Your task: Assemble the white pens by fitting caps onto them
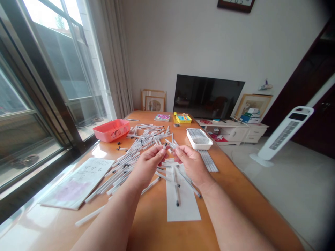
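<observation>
Over the middle of the table, my left hand (pixel 150 161) and my right hand (pixel 193 163) face each other, fingertips a short gap apart. Between its thumb and index finger, my left hand pinches a small black pen cap (pixel 165 144). The fingers of my right hand are pressed together too, but what they hold is hidden or too thin to name. Many translucent white pen barrels with black ends (pixel 125 158) lie in a loose heap left of and behind the hands. Below the hands, a few pens (pixel 177 195) rest on a white sheet of paper (pixel 183 212).
A red plastic basket (pixel 111 131) stands at the left, above a writing notebook (pixel 78 183). A white tray (pixel 199 139) of grey pen parts sits at the right, with a row of grey rods (pixel 208 161) beside it. Farther back are a yellow box (pixel 183 119) and a booklet (pixel 162 118).
</observation>
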Action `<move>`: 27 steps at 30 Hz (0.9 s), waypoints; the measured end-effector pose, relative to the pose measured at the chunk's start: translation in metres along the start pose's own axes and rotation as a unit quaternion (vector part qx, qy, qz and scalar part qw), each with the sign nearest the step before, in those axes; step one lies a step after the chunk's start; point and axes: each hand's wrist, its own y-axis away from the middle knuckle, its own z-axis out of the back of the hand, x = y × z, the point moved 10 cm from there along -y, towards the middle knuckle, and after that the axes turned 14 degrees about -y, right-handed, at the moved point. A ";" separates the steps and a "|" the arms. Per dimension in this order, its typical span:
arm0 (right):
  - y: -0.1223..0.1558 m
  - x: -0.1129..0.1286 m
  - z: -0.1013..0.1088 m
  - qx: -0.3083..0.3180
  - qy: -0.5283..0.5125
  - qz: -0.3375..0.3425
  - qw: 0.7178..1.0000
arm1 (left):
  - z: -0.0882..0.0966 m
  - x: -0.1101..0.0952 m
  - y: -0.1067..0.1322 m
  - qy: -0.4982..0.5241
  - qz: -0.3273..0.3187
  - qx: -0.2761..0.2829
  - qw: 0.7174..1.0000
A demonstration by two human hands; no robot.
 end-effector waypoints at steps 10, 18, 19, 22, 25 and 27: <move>0.001 0.022 0.004 0.055 0.104 0.058 0.991 | -0.019 0.000 0.003 -0.164 -0.019 0.057 0.985; 0.003 0.023 0.001 0.098 0.135 0.050 0.985 | -0.018 0.001 0.005 -0.207 -0.032 0.073 0.975; 0.004 0.023 -0.001 0.104 0.144 0.049 0.983 | -0.018 0.001 0.005 -0.209 -0.033 0.075 0.974; 0.007 0.028 -0.006 0.123 0.191 0.063 0.972 | -0.017 0.004 0.007 -0.206 -0.027 0.088 0.974; 0.010 0.033 -0.011 0.137 0.234 0.083 0.959 | -0.018 0.005 0.007 -0.212 -0.027 0.102 0.971; 0.011 0.033 -0.012 0.142 0.247 0.087 0.955 | -0.019 0.005 0.007 -0.225 -0.035 0.104 0.968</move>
